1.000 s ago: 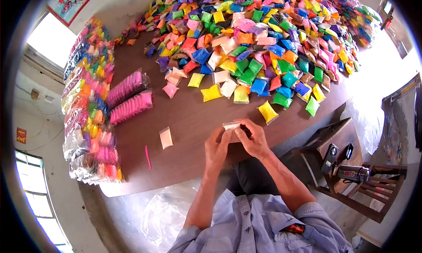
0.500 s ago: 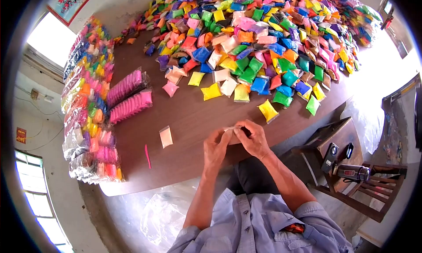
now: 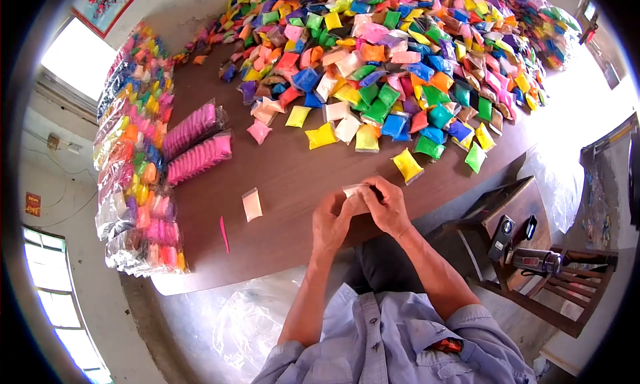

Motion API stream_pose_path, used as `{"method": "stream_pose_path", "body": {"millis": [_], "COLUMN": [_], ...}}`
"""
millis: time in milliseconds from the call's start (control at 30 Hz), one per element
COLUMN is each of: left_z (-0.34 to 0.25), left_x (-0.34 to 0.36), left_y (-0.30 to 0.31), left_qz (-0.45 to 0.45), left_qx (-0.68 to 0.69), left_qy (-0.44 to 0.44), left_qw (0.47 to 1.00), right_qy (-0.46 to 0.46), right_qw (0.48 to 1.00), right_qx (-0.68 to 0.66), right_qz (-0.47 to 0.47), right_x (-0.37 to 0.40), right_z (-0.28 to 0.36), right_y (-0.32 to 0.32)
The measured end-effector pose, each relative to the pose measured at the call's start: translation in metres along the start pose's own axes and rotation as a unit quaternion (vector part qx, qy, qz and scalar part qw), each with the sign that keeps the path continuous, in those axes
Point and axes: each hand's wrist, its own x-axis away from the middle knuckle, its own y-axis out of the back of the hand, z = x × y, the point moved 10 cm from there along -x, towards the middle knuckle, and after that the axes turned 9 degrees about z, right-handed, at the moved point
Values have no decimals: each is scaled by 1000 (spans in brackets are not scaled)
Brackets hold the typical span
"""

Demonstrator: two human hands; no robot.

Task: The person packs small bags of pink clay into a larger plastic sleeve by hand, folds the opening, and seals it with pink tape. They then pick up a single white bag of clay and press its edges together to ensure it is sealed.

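Observation:
My left hand (image 3: 331,221) and my right hand (image 3: 388,209) meet above the near edge of the brown table. Both pinch a small pale peach packet (image 3: 360,207), which the fingers and thumbs partly cover. Another flat peach packet (image 3: 252,205) lies on the table to the left of my hands. Beyond it, nearer the left side, is a thin pink plastic stick (image 3: 224,235). A yellow packet (image 3: 407,166) rests just past my right hand.
A large heap of colourful packets (image 3: 380,104) covers the table's far side. Along the left edge stand clear bags of mixed packets (image 3: 137,184), with two rows of pink packets (image 3: 200,159) beside them. A wooden stool (image 3: 527,211) at right carries a thermos (image 3: 537,261).
My fingers have shifted slightly around the peach packet, and my left hand is turned a little more over it. The things on the table stay where they were.

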Motion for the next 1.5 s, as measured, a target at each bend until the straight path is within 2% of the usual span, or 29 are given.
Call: {"method": "stream_pose_path", "body": {"millis": [100,167,300,367,433,500,567,700,867,1000,1100,1200,1500], "left_z": [1,-1,13,15,14,4,-11,-4,18,13,-6,-4,21], "left_x": [-3,-5,-6,-5,-4,-2,2,0,-2,-1,1,1,-3], "left_y": [-6,-4,-1,2,1,1,-9,-10,-3,1,-5,-14,-9], "left_qz": [51,45,30,9,14,19,56,68,30,30,66,95,82], "left_qx": [-54,-88,-82,-122,-107,-93,-53,-63,-112,-67,-73,-47,-55], "left_qy": [-10,-30,-11,-14,-18,-21,-58,-79,-8,-14,-47,-23,13], "left_qw": [997,995,996,992,994,995,995,993,993,997,994,994,995], "right_qy": [-3,2,31,23,15,64,61,30,-2,19,10,-25,-10], "right_qw": [1000,1000,996,995,995,993,995,997,998,997,999,999,999], "right_qx": [-12,9,88,91,95,97,78,75,62,73,36,29,42], "right_qz": [2,6,2,12,22,-14,-20,-17,7,11,-6,5,24], "right_x": [-2,-2,-3,-2,-2,-1,-3,-3,-3,-4,-3,-3,-4], "right_z": [-1,1,18,17,14,20,16,8,6,8,1,-2,-3], "right_y": [0,-3,-7,-9,-12,-9,-6,-5,-7,-11,-8,-6,-10]}}
